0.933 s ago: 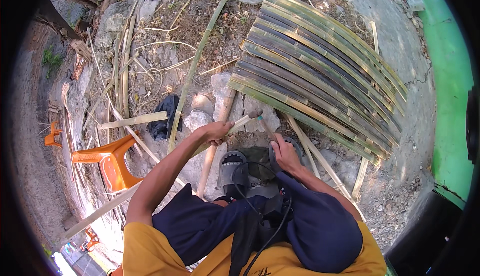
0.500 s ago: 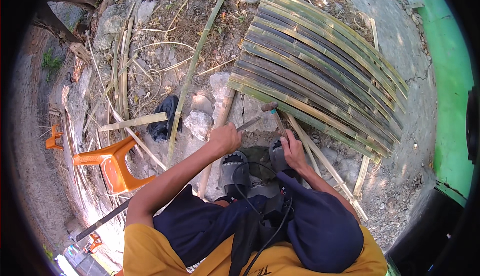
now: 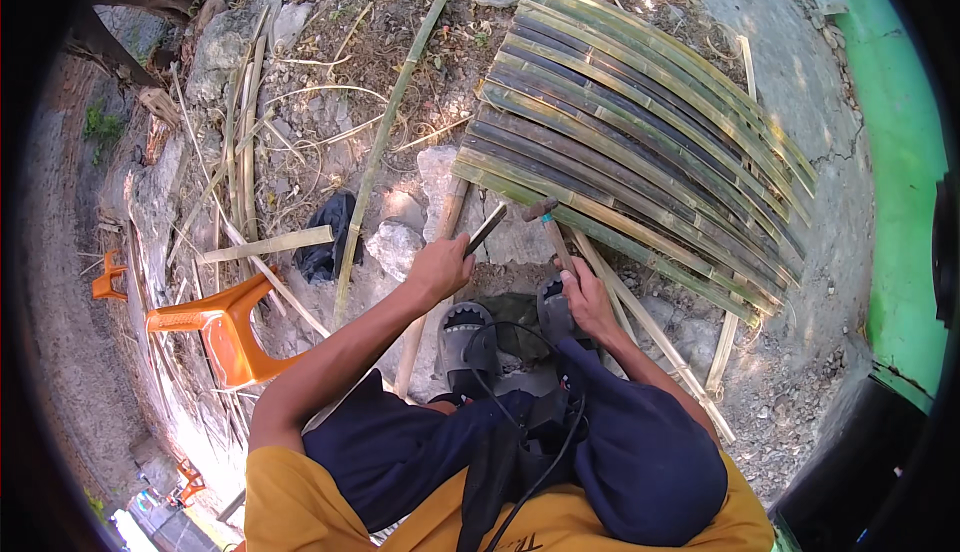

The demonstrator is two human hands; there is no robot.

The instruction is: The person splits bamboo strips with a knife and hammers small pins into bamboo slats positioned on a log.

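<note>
My left hand (image 3: 440,270) is closed round a narrow dark strip with a pale edge, seemingly a bamboo slat (image 3: 487,230). Its end sticks up past my knuckles, and most of its length lies hidden behind my forearm. In my right hand (image 3: 588,297) is a hammer (image 3: 558,240), gripped by its handle, with a blue-green band below the head. The hammer head is close to the slat's end, with a small gap between them. Just beyond it lies a panel of bamboo slats (image 3: 640,142), laid side by side over crosspieces.
An orange plastic stool (image 3: 225,327) lies tipped at my left. Loose bamboo strips (image 3: 390,132) and a black plastic bag (image 3: 332,237) are on the stony ground. My sandalled feet (image 3: 470,342) are between my hands. A green wall (image 3: 895,152) runs along the right.
My left hand has shifted slightly left, and the slat's end has swung up and away from me. Its rear part has swung toward me. The hammer has barely moved.
</note>
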